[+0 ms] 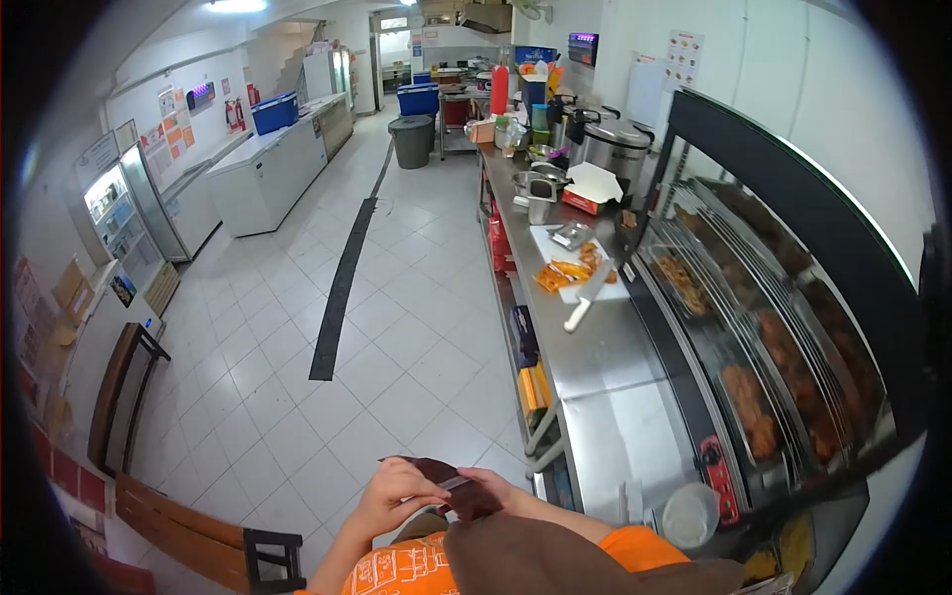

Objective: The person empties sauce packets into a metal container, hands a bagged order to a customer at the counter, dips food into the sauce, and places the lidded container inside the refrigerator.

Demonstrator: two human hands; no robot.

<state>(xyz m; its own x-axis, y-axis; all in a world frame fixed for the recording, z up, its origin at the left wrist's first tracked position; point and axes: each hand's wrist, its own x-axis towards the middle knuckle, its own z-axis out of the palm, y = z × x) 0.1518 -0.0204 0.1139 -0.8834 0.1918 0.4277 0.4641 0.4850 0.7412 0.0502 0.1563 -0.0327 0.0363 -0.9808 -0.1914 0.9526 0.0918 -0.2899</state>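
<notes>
One dark brown item (478, 501), held two-handed
I see the left hand (399, 489) pinching it, the right hand (502, 487) gripping its side.

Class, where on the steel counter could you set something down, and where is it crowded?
Bare: steel counter just this side of the knife, alongside the food warmer, before the plastic tub. Crowded: beyond the cutting board, around the large steel cooker.

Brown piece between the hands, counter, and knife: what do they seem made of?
Brown piece: perhaps cloth or leather, pliable-looking, bent; finish unclear. Counter: probably stainless steel, silvery, soft reflections. Knife: apparently metal blade, pale sheen; plain white handle, likely plastic.
</notes>
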